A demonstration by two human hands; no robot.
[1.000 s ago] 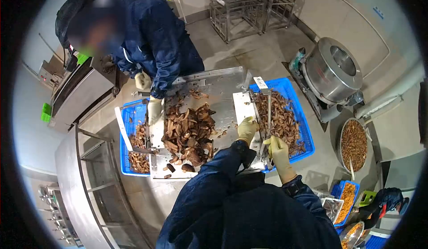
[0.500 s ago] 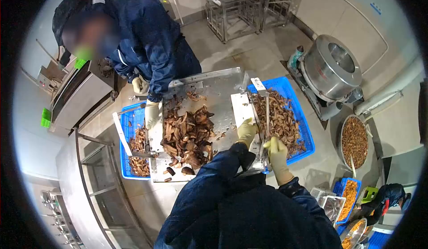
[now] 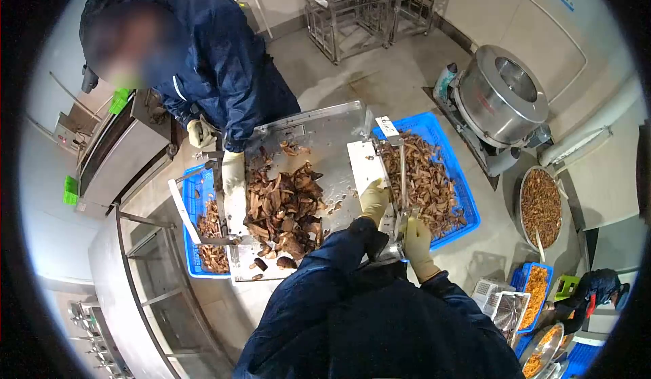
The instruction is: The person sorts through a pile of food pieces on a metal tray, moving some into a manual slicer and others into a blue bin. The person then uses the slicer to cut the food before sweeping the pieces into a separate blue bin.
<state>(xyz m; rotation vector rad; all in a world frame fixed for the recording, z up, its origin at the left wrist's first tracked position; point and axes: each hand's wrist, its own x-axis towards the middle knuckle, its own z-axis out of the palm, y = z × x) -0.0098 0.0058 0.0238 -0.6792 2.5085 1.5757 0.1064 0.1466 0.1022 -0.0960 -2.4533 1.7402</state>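
Observation:
My gloved left hand [image 3: 375, 201] rests fingers-down on a white board [image 3: 365, 165] at the right side of a metal table [image 3: 332, 168]; its fingers are bent, and what they may hold is hidden. The gloved right hand [image 3: 416, 238] is closed round the near end of a metal cutter lever [image 3: 403, 175] beside that board. Left of my hands, a heap of brown mushroom pieces [image 3: 285, 202] lies on the table. Sliced mushrooms [image 3: 427, 182] fill a blue crate [image 3: 468, 209] just beyond the lever.
Across the table a co-worker [image 3: 227, 60] in dark blue has gloved hands at another white board [image 3: 234, 209], above a second blue crate [image 3: 190, 243]. A steel drum machine [image 3: 498, 101] stands at right, near a round pan [image 3: 540, 206] of brown pieces.
My right hand has moved slightly down, toward my body. My left hand stays on the board. The co-worker's hand at the left has shifted a little to the left.

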